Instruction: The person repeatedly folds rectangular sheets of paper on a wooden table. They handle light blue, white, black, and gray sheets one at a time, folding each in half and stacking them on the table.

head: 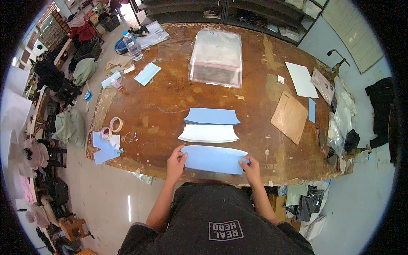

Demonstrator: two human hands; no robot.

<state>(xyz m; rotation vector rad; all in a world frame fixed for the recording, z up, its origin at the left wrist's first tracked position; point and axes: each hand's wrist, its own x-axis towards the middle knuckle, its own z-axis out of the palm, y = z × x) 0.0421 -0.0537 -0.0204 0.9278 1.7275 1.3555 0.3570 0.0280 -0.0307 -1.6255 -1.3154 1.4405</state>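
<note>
Between my hands, near the table's front edge, is a light blue sheet [213, 160] with a curved far edge and a pale rim along it. My left hand [176, 162] pinches its left end between thumb and fingers. At the right end, my right hand [251, 167] grips the sheet the same way. Just beyond lies a stack of white curved pieces [208, 133]. Farther out is a stack of blue curved pieces [211, 116] of similar shape. Whether the held sheet is paper or fabric, I cannot tell.
Clear plastic bags [216, 57] are piled at the table's far middle. A wooden board [290, 117] and a white sheet [302, 79] lie to the right. On the left are tape rolls [116, 124], blue scraps [106, 151] and a water bottle [132, 46]. The brown wooden table [153, 102] has a worn edge.
</note>
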